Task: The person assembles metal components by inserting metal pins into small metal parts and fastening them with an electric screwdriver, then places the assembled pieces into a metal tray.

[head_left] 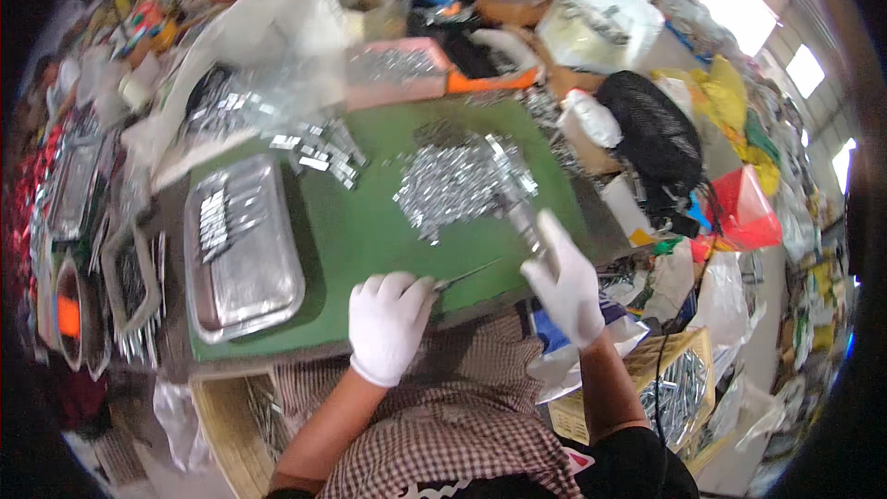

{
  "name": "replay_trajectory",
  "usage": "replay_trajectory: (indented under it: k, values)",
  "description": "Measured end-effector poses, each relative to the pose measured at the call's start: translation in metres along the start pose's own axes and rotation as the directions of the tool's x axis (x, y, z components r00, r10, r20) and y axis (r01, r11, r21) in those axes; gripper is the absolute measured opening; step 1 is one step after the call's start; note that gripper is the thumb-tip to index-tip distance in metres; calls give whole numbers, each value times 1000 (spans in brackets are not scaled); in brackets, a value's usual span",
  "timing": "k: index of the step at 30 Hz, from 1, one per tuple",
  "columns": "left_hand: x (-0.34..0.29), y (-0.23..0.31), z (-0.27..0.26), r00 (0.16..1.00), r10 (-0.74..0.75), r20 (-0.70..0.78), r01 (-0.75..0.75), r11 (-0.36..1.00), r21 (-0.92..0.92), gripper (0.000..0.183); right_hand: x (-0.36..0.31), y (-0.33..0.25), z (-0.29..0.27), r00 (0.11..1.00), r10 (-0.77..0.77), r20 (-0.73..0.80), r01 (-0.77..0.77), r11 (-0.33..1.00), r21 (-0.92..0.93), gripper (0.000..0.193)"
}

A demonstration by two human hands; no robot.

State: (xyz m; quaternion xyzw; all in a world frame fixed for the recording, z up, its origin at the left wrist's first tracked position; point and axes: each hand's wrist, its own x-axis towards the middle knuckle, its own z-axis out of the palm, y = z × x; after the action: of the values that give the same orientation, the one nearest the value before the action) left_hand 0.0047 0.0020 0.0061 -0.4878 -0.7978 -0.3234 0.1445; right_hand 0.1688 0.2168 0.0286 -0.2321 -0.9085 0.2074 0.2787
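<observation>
My left hand (388, 322), in a white glove, is closed at the near edge of the green work surface (351, 222). From its fingers a thin, dark, pointed rod (473, 272) sticks out to the right. My right hand (567, 285), also gloved, is wrapped round a silvery metal tool (525, 225), slightly blurred, whose far end reaches the pile. That pile of small shiny metal pieces (448, 187) lies on the green surface ahead of both hands. To the left stands a metal tray (249, 291) with a row of metal strips (213, 225) in it.
More flat metal pieces (323, 153) spill from a translucent plastic bag (277, 32) at the far left. Behind the surface sits a pink bin (397, 83) of small parts. A black mesh bag (651, 125) stands at the right. Yellow crates (693, 351) flank my lap.
</observation>
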Motion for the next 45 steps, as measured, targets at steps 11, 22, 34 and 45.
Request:
replay_trajectory:
  k: [11, 22, 34, 45]
  values:
    - [-9, -4, -1, 999, -38, -23, 37, 998, -41, 19, -38, -65, 17, 976, 81, 202, -100, 992, 82, 72]
    - [-7, -2, -2, 1000, -31, 1, 31, 999, -25, 20, 25, 65, -24, 934, 342, -103, -356, 868, -345, 59]
    - [3, 5, 4, 1000, 24, -9, -24, 1000, -13, 21, 143, 55, 48, 983, 157, 95, -93, 872, -480, 44]
    - [7, -45, -63, 999, -34, -13, 36, 973, 226, 12, 135, 107, 39, 992, 122, 34, -101, 926, -362, 30]
